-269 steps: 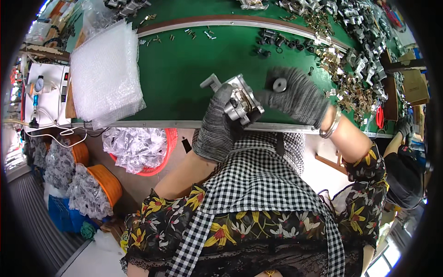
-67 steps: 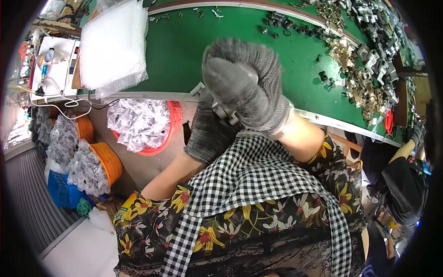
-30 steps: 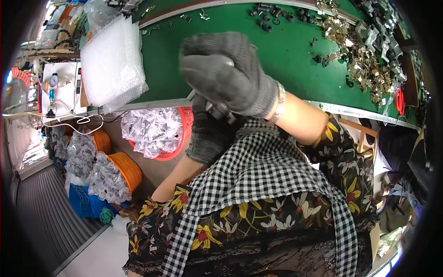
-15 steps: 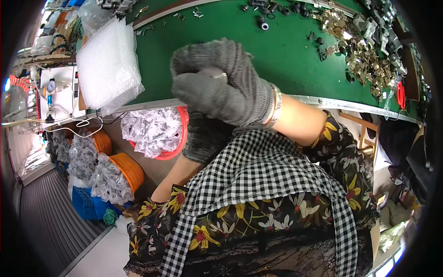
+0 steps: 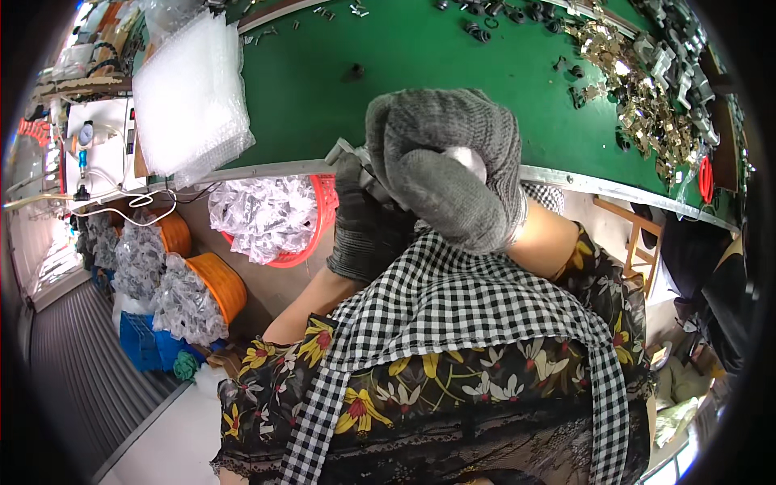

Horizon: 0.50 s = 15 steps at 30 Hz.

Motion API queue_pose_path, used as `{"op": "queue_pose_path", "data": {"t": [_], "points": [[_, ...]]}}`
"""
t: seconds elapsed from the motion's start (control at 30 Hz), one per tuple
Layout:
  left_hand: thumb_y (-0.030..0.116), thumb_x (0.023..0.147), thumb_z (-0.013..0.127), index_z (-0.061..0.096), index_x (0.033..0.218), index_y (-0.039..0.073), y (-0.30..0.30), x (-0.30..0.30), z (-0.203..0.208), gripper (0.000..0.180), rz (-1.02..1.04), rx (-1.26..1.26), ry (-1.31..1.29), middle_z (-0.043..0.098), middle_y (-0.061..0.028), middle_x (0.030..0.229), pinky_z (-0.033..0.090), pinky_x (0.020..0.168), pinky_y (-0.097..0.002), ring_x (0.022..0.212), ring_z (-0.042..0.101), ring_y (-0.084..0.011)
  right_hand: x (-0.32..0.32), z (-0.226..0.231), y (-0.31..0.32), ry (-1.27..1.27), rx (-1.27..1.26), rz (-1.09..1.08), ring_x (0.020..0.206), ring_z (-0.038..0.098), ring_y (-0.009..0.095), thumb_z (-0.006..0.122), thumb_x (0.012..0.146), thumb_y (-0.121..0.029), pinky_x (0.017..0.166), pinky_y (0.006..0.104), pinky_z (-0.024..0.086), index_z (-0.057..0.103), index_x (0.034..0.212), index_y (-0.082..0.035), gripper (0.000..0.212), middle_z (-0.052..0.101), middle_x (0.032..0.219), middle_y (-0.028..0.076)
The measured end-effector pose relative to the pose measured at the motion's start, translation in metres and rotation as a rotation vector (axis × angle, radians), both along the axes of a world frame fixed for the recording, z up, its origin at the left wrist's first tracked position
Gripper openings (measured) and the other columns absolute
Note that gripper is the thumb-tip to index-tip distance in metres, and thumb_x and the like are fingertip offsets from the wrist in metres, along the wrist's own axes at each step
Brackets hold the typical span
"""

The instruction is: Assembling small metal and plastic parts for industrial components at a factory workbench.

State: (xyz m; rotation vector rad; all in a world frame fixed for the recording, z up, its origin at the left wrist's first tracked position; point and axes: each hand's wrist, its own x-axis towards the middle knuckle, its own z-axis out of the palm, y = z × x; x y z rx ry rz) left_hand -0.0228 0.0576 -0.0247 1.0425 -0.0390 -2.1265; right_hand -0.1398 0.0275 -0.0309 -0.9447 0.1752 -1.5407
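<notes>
My right hand (image 5: 453,170), in a grey knit glove, is closed in front of my chest at the table's front edge. Between its curled fingers shows the rounded whitish end of a piece (image 5: 467,160); the rest of that piece is covered. Lower and to the left, my left hand (image 5: 368,230), in a darker grey glove, is closed around a grey metal part (image 5: 346,151). One light grey end of the part sticks out above the fingers, close to my right hand. My right hand partly covers the left one and the part.
On the green table (image 5: 307,113) lie bubble-wrap sheets (image 5: 194,97) at left, black fittings (image 5: 477,31) at the back and a heap of brassy metal clips (image 5: 647,113) at right. Below stand a red basket (image 5: 326,202) and orange baskets (image 5: 220,283) of bagged parts.
My right hand has moved right and slightly down, and turned. The grey metal part in my left hand has come into sight. A small dark piece now shows on the table behind my hands.
</notes>
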Motion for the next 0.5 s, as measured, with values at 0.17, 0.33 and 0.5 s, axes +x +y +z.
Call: {"op": "queue_pose_path", "data": {"t": [0.17, 0.33, 0.5], "points": [[0.056, 0.090, 0.045, 0.056, 0.112, 0.009, 0.006, 0.015, -0.027, 0.053, -0.022, -0.086, 0.121, 0.065, -0.0078, 0.098, 0.052, 0.081, -0.0442, 0.085, 0.060, -0.0225, -0.029, 0.008, 0.018, 0.362, 0.358, -0.112, 0.085, 0.065, 0.019, 0.055, 0.091, -0.016, 0.079, 0.0252, 0.055, 0.060, 0.111, 0.000, 0.026, 0.063, 0.107, 0.011], [0.054, 0.092, 0.043, 0.054, 0.115, 0.008, -0.011, -0.013, 0.038, 0.053, -0.050, 0.096, -0.082, 0.063, -0.0089, 0.092, 0.053, 0.076, -0.0430, 0.079, 0.061, -0.0234, -0.006, -0.014, 0.009, 0.063, 0.386, 0.268, 0.122, 0.049, 0.018, 0.050, 0.093, -0.010, 0.104, 0.0261, 0.038, 0.041, 0.136, -0.002, 0.044, 0.048, 0.134, 0.013], [0.050, 0.094, 0.042, 0.052, 0.117, 0.009, -0.002, 0.002, 0.034, 0.048, -0.001, 0.023, -0.031, 0.062, -0.0093, 0.090, 0.053, 0.075, -0.0416, 0.079, 0.061, -0.0242, -0.032, 0.086, -0.003, 0.139, -0.002, -0.025, 0.095, 0.050, 0.016, 0.053, 0.090, -0.011, 0.081, 0.0256, 0.039, 0.051, 0.112, -0.001, 0.024, 0.052, 0.106, 0.007]]}}
